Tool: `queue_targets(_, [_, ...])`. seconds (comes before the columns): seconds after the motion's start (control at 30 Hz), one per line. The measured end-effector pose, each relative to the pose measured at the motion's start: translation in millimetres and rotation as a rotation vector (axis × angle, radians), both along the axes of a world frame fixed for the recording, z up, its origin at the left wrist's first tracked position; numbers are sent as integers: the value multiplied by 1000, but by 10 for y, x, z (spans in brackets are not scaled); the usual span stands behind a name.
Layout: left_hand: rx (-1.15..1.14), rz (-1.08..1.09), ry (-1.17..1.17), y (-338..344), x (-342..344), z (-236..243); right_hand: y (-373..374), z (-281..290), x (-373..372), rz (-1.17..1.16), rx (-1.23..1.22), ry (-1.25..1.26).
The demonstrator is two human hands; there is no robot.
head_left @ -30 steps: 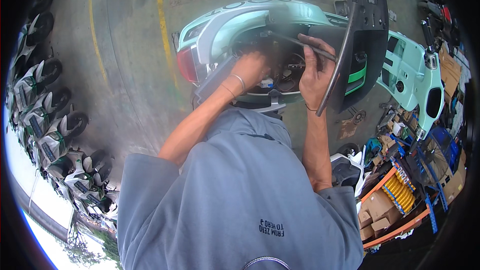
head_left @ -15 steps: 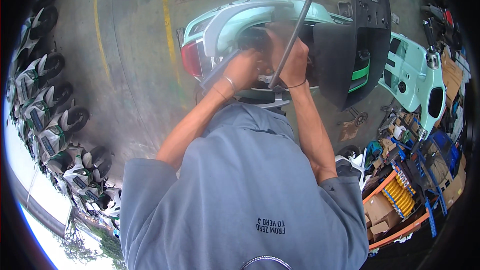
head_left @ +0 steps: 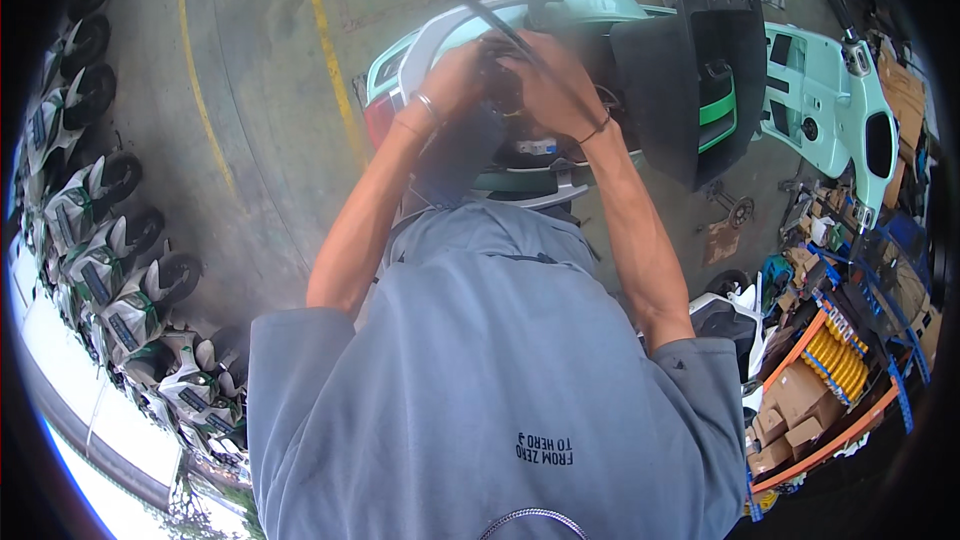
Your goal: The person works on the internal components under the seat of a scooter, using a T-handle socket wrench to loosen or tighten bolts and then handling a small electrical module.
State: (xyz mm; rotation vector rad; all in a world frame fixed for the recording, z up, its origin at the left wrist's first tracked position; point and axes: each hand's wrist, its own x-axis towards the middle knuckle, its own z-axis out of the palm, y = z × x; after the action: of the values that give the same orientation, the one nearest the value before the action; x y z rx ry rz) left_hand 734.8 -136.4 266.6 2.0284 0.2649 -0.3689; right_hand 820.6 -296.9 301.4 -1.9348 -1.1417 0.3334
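Note:
Both hands are together over the open body of a mint-green scooter (head_left: 600, 2). My right hand (head_left: 550, 90) is closed, and a long dark rod (head_left: 478, 8), blurred by motion, slants across it toward the upper left. Close beside it, my left hand (head_left: 458, 80) has its fingers curled at a dark spot between the hands; what they hold is hidden. Below the left hand is a smeared dark grey flat piece (head_left: 460, 155). The raised black seat lid (head_left: 650, 90) with its green strip stands to the right of my right hand.
Mint-green front bodywork with a handlebar (head_left: 830, 100) is at the right. A row of white-and-green motorbikes (head_left: 75, 210) lines the left side. An orange-and-blue rack (head_left: 840, 450) with cardboard boxes (head_left: 800, 395) and yellow coils stands at the lower right. Yellow lines (head_left: 330, 35) mark the floor.
Both hands have moved up and to the left, away from my body. The rod has swung from leaning right to leaning left. The grey flat piece now hangs lower and looks wider.

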Motion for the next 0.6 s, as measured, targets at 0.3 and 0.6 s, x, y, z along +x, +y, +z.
queue_targets(0.3, [277, -88, -287, -76, -77, -282, -80, 0, -210, -195, 65, 24])
queue_targets(0.6, [357, -154, -469, 92, 211, -432, -42, 112, -448, -393, 191, -23])
